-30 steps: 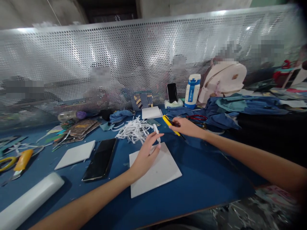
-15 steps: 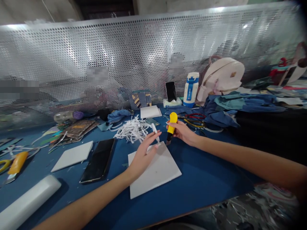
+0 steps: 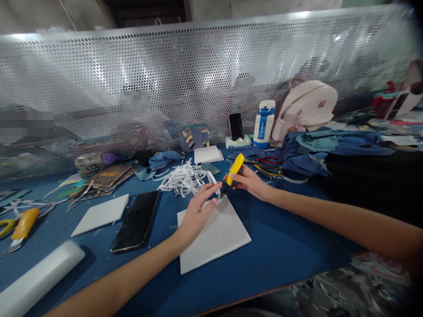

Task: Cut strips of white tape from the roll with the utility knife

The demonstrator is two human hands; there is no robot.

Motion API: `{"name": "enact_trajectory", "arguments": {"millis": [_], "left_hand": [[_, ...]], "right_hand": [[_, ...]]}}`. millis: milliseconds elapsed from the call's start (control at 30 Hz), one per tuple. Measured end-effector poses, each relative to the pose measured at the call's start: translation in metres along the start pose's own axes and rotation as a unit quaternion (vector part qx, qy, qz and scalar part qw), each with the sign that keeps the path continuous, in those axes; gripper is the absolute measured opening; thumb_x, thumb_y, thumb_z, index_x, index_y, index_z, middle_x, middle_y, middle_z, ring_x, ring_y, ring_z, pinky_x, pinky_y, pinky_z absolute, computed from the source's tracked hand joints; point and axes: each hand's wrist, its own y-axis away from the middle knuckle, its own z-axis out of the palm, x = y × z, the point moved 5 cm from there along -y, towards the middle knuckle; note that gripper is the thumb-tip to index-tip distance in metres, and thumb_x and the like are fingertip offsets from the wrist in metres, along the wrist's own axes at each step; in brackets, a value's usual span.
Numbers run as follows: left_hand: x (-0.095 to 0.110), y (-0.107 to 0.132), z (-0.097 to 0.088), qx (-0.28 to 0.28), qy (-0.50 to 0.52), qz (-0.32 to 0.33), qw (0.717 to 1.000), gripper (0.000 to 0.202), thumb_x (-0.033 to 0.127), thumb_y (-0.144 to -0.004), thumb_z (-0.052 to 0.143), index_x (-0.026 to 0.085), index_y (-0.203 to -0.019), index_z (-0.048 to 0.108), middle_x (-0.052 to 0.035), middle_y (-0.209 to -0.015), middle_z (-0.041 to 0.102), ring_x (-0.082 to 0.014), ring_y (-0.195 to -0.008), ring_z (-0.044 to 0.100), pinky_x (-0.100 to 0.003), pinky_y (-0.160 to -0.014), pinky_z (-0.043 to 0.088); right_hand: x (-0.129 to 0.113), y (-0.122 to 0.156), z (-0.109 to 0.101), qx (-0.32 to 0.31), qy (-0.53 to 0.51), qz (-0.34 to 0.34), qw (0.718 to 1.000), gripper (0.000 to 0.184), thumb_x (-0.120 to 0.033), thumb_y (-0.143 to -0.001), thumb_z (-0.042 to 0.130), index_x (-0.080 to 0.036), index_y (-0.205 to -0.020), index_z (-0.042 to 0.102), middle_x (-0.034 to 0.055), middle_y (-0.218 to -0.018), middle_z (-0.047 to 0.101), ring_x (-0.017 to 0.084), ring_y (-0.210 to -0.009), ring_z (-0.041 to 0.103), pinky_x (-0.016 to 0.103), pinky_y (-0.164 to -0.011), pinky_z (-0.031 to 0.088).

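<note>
My right hand point(image 3: 246, 181) is closed around a yellow utility knife point(image 3: 235, 168). The knife leans, its dark tip low over the far edge of a square white board point(image 3: 220, 237), close to my left fingertips. My left hand point(image 3: 200, 209) rests on that board with its fingers stretched out and the thumb apart. A narrow white strip point(image 3: 213, 179) curls up just beyond the left fingertips; its lower end is partly hidden by them. Behind the hands lies a tangled heap of white strips point(image 3: 181, 178).
Left of the board are a black phone point(image 3: 136, 222), a white pad point(image 3: 101, 215), an orange-handled cutter point(image 3: 24, 223) and a long white object point(image 3: 42, 277). Red-handled scissors point(image 3: 269, 160), a bottle point(image 3: 263, 125), blue cloth point(image 3: 304, 154) and a backpack point(image 3: 309, 103) lie along the back right.
The utility knife has tilted over and its tip has moved left, from the board's corner to beside my left fingertips. My left hand has stayed in place.
</note>
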Motion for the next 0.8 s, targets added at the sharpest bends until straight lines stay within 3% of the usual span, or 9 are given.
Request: {"name": "enact_trajectory", "arguments": {"millis": [233,400,500,600,700,800], "left_hand": [[0.001,0.001,-0.001,-0.001,0.006,-0.003,1.000,0.035,0.031,-0.097,0.050,0.027,-0.127,0.067,-0.0068,-0.142,0.058,-0.0271,-0.142,0.038,-0.050,-0.116,0.029],[0.002,0.001,-0.001,-0.001,0.007,0.002,1.000,0.036,0.033,-0.097,0.050,0.028,-0.130,0.065,-0.0062,-0.142,0.058,-0.0265,-0.141,0.039,-0.048,-0.116,0.030],[0.002,0.001,-0.001,-0.001,0.008,0.006,1.000,0.036,0.035,-0.098,0.050,0.029,-0.129,0.066,-0.0062,-0.142,0.058,-0.0281,-0.140,0.040,-0.048,-0.114,0.032],[0.000,0.000,-0.002,0.001,0.010,0.009,1.000,0.037,0.037,-0.097,0.051,0.029,-0.130,0.066,-0.0064,-0.141,0.059,-0.0291,-0.139,0.041,-0.048,-0.113,0.034],[-0.001,0.000,-0.002,0.002,0.014,0.010,1.000,0.037,0.036,-0.097,0.052,0.029,-0.131,0.065,-0.0059,-0.140,0.059,-0.0282,-0.140,0.040,-0.048,-0.114,0.033],[-0.003,0.000,-0.002,0.006,0.018,0.010,1.000,0.036,0.035,-0.097,0.053,0.029,-0.130,0.065,-0.0054,-0.140,0.059,-0.0278,-0.141,0.040,-0.047,-0.114,0.033]], "right_hand": [[-0.003,0.000,-0.002,0.049,0.067,-0.020,0.996,0.046,-0.042,-0.073,0.081,-0.024,-0.096,0.046,0.0013,-0.088,0.071,0.016,-0.073,0.066,0.028,-0.060,0.052],[-0.013,0.004,0.002,0.064,0.089,-0.080,0.991,0.051,-0.043,-0.066,0.085,-0.025,-0.091,0.044,-0.0015,-0.082,0.066,0.014,-0.066,0.058,0.026,-0.055,0.044],[-0.021,0.008,0.009,0.001,0.100,-0.131,0.986,0.047,-0.043,-0.069,0.083,-0.024,-0.085,0.043,-0.0026,-0.080,0.061,0.014,-0.069,0.055,0.027,-0.064,0.046],[-0.027,0.014,0.016,-0.081,0.176,-0.179,0.964,0.035,-0.044,-0.080,0.074,-0.023,-0.079,0.046,-0.0004,-0.081,0.057,0.015,-0.073,0.053,0.029,-0.069,0.045],[-0.028,0.021,0.024,-0.167,0.281,-0.221,0.919,0.024,-0.041,-0.089,0.063,-0.021,-0.080,0.053,0.0025,-0.084,0.055,0.016,-0.074,0.052,0.029,-0.068,0.043],[-0.029,0.028,0.031,-0.206,0.353,-0.278,0.869,0.018,-0.036,-0.090,0.059,-0.020,-0.082,0.056,0.0031,-0.084,0.053,0.017,-0.076,0.050,0.029,-0.068,0.041]]}}
